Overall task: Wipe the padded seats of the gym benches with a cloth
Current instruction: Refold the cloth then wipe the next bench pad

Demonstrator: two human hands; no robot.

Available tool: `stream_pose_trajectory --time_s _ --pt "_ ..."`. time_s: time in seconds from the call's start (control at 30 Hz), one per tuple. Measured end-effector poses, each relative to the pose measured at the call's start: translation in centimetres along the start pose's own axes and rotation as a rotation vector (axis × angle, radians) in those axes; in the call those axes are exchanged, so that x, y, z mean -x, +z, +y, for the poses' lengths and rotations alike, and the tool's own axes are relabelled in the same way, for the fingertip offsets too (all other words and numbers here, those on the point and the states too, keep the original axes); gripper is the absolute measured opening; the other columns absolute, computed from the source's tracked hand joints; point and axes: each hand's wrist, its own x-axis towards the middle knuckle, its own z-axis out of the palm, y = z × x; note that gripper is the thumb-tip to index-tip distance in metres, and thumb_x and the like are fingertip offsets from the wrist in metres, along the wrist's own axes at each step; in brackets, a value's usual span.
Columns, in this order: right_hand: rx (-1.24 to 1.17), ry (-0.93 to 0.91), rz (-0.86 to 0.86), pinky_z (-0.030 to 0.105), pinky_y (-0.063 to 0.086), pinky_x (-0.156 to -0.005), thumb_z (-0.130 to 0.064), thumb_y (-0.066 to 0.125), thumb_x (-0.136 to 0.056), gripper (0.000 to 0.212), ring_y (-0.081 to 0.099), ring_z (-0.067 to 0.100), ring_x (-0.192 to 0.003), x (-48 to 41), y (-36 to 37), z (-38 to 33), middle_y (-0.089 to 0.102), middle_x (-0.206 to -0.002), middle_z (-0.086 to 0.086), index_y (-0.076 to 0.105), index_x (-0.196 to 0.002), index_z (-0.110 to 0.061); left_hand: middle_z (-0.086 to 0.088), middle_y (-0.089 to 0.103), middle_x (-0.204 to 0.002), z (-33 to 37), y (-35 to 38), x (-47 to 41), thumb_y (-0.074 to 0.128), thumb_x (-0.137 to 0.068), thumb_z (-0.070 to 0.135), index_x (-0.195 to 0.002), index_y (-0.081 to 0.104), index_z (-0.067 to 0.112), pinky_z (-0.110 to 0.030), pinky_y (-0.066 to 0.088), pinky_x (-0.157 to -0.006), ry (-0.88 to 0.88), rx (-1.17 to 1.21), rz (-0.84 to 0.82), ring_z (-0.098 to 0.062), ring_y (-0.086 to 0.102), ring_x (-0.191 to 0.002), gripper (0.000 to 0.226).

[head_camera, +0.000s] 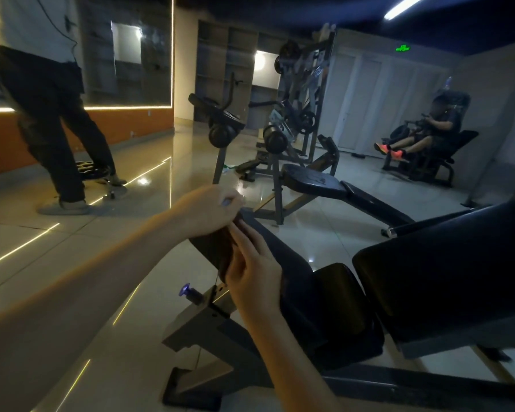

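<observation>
Gripping the dark cloth, left hand pinched its top, right hand lower; folding it flat before wiping looked smartest.

We see a dark brown cloth, black pads, a grey frame, an orange wall, a green sign, bright orange shoes, and a glossy beige tiled floor streaked with thin yellow lines.

We held dark cloth, left hand gripping top, right hand lower, just beside near bench's padded seat.
</observation>
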Motion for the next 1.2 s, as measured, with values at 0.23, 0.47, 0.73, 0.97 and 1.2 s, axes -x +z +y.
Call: stream_pose_trajectory --time_s 0.23,0.47,0.73,0.97,1.2 --pt "-0.003 0.463 -0.035 0.021 0.049 -0.1 -0.003 0.059 -0.091 0.051 0.055 -0.011 -0.112 7.4 -6.8 10.1 0.061 -0.131 -0.01 0.054 -0.126 -0.039 -0.004 0.063 -0.119 0.2 1.9 -0.2 0.035 -0.106 0.03 -0.126 0.062 0.018 -0.005 0.031 -0.074 0.074 0.063 0.047 -0.002 0.05 -0.101 0.036" --pt "-0.073 0.729 -0.092 0.023 0.049 -0.068 -0.011 0.049 -0.1 0.036 0.064 0.012 -0.08 1.6 -5.2 11.6 0.067 -0.101 0.0 0.058 -0.132 -0.025 0.013 0.068 -0.094 0.4 3.1 0.7 0.03 -0.09 0.054 -0.103 0.069 0.031 -0.024 0.047 -0.085 0.353 -0.344 0.056 -0.002 0.061 -0.09 0.047" --pt "-0.136 0.22 -0.285 0.02 0.051 -0.084 -0.024 0.05 -0.103 0.019 0.061 -0.006 -0.088 -8.7 2.1 4.8 0.065 -0.1 -0.007 0.06 -0.118 -0.025 -0.007 0.047 -0.147 0.4 3.9 1.1 0.038 -0.089 0.058 -0.148 0.037 0.018 -0.041 0.028 -0.114 0.343 -0.123 0.372 -0.019 0.035 -0.138 0.072" --pt "-0.192 0.16 -0.431 0.016 0.049 -0.082 -0.013 0.056 -0.097 0.028 0.058 -0.008 -0.092 -10.4 1.0 6.7 0.06 -0.102 -0.017 0.057 -0.105 -0.04 0.001 0.049 -0.146 -0.2 4.1 0.3 0.034 -0.093 0.059 -0.14 0.051 0.02 -0.037 0.016 -0.12 0.39 -0.226 0.352 -0.014 0.032 -0.143 0.063" --pt "0.25 0.562 -0.562 0.026 0.053 -0.078 -0.007 0.047 -0.099 0.039 0.062 0.012 -0.091 -3.5 -4.6 19.1 0.066 -0.115 0.002 0.058 -0.131 -0.025 0.01 0.061 -0.132 -0.2 4.4 0.0 0.035 -0.09 0.063 -0.118 0.068 0.029 -0.037 0.019 -0.115 0.346 -0.309 0.328 -0.012 0.045 -0.132 0.056"
